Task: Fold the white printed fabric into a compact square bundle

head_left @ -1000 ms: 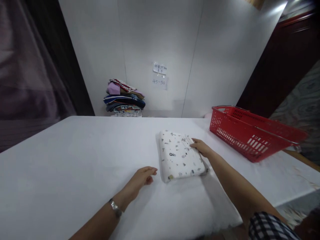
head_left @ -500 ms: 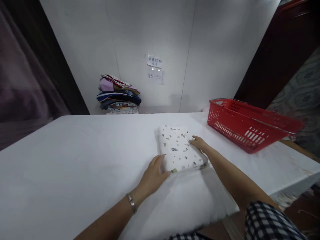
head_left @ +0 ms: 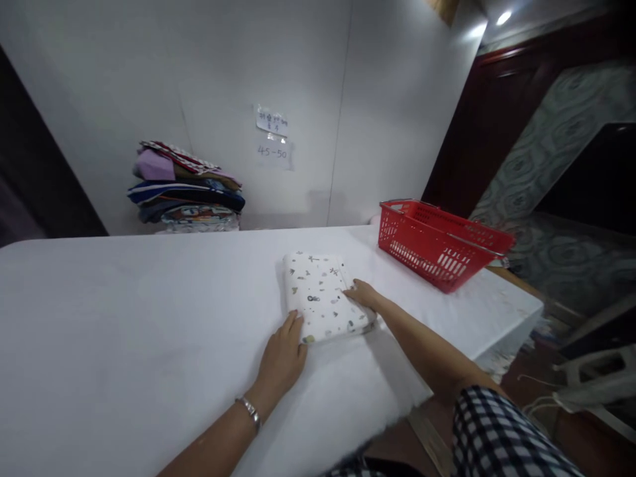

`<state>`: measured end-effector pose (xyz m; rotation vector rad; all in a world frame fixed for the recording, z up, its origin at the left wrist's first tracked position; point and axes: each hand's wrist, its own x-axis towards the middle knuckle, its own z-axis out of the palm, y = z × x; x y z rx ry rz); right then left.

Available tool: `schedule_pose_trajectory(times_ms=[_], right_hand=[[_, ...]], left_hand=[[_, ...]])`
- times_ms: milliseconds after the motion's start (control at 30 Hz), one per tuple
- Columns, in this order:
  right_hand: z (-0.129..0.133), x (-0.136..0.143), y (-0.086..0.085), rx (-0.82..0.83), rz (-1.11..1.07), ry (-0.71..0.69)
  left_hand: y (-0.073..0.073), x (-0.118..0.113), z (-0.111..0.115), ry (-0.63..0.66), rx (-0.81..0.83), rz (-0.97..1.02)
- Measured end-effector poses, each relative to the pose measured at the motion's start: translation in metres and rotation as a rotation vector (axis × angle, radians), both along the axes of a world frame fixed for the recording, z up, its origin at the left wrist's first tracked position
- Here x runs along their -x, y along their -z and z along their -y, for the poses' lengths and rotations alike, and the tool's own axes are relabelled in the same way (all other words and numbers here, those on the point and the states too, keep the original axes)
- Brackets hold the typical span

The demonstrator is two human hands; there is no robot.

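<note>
A folded white cloth (head_left: pixel 322 298), printed with small grey, black and green motifs, lies flat on the white-covered table. My left hand (head_left: pixel 282 351) rests at its lower left corner, fingers stretched along the edge and thumb apart. On the opposite side, my right hand (head_left: pixel 364 295) touches the cloth's right edge, with a finger lying over the top surface. The underside of the right hand is partly hidden. A silver bracelet (head_left: pixel 250 411) circles my left wrist.
A red plastic basket (head_left: pixel 437 242) with metal handles stands at the table's right. Several folded fabrics form a stack (head_left: pixel 191 189) against the back wall, left of two paper signs (head_left: pixel 273 139). Beyond the table's right edge is a white plastic stool or chair (head_left: pixel 596 377).
The view has swung right, so basket, stack and cloth appear farther left. My left hand has settled against the cloth's edge; my right finger now reaches slightly further onto it.
</note>
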<state>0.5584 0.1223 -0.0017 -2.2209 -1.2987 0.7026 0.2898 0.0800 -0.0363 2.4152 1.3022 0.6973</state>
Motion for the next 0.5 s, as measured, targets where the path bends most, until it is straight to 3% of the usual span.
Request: schedule_pose_trajectory(times_ms=[167, 300, 500], right_hand=[[0.025, 0.029, 0.014, -0.136, -0.104, -0.095], [0.054, 0.048, 0.025, -0.166, -0.122, -0.231], [0.061, 0.044, 0.011, -0.033, 0.129, -0.336]], left_hand=[[-0.005, 0.036, -0.013, -0.052, -0.144, 0.075], [0.002, 0.076, 0.007, -0.011, -0.097, -0.079], [0.007, 0.086, 0.027, 0.007, -0.04, -0.196]])
